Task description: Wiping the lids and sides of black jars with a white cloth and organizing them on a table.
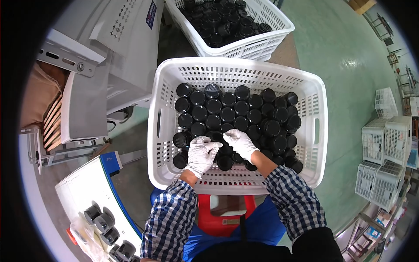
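Note:
Before me is a white plastic crate (240,191) holding many glossy black round jars (227,115), most with their flat round ends up. My left hand (202,155), in a white glove, reaches over the near-left jars with its fingers bent together. To its right, my right hand (240,143), gloved likewise, has its fingertips curled down among the jars near the middle. A small gap separates the two hands. The fingers hide what lies beneath them, so whether either hand grips a jar is unclear. Some jars on the near side and at the right lean or lie tilted.
Beyond this crate stands another white crate (235,52) with jumbled black jars (226,23). Grey machine housing (131,62) rises at the left. A white table (85,183) at lower left carries several dark jars (104,222). Below the crate is a red stool (212,226). Stacked white crates (373,140) stand far right.

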`<act>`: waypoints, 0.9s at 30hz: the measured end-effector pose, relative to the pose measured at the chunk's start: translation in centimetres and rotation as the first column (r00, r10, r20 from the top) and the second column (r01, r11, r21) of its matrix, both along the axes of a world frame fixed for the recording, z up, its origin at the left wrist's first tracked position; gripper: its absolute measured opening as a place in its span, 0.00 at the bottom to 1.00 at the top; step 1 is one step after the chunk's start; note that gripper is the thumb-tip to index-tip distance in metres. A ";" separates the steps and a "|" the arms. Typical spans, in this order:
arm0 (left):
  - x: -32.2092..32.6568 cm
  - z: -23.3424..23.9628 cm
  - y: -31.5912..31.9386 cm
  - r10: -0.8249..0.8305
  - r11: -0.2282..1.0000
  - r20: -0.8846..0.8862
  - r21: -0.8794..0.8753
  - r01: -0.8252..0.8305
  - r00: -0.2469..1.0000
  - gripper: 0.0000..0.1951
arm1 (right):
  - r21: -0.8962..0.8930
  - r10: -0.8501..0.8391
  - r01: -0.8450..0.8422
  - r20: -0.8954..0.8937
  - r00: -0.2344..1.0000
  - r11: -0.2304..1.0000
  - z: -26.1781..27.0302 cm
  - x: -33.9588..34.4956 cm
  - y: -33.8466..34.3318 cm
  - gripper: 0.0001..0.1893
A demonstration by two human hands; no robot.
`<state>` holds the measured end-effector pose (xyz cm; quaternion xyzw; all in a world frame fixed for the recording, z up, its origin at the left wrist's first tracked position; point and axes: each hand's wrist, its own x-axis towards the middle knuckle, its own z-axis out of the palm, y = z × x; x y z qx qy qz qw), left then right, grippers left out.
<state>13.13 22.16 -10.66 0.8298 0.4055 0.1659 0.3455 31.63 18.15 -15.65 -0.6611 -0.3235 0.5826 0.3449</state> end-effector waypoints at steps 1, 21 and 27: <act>0.0 0.1 -0.3 -0.011 0.997 -0.067 0.071 0.016 0.998 0.07 | -0.121 -0.025 0.008 -0.139 0.990 0.993 0.6 0.3 -0.2 0.18; -0.2 0.4 -2.1 -0.190 0.971 -0.381 0.062 0.230 0.905 0.18 | 0.141 0.150 -0.271 0.559 0.816 0.952 1.1 -0.6 -1.7 0.10; -1.2 -0.5 -2.2 -0.237 0.964 -0.388 0.023 0.267 0.891 0.23 | 0.103 0.195 -0.323 0.615 0.764 0.941 0.8 -0.8 -1.7 0.08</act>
